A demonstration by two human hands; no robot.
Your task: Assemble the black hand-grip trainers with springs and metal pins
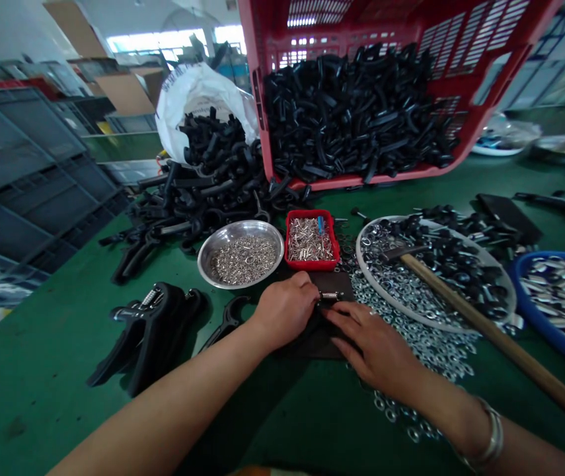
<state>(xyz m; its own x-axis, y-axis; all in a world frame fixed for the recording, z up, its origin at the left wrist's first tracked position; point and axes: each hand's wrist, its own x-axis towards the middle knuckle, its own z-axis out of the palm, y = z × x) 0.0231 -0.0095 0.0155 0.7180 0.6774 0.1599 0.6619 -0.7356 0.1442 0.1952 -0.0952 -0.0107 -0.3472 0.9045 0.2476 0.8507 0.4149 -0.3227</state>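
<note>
The black spring piece is sitting between the two hands, over a dark pad on the green table. At nine o'clock from it, the left hand is pinching, its grip curled tight beside the coil. At four o'clock, the right hand is reaching to it with fingers spread; whether that grip is pinching anything, I cannot tell.

The piece is probably being light but stiff, the coil pushing back when squeezed (most of the body is hiding under the fingers). Smooth black sides may be slipping a little, so the body on either side of the coil is offering a better hold than the wire. Spring-fitted clamps are lying just below nine o'clock, and a metal bowl is standing at ten.
</note>
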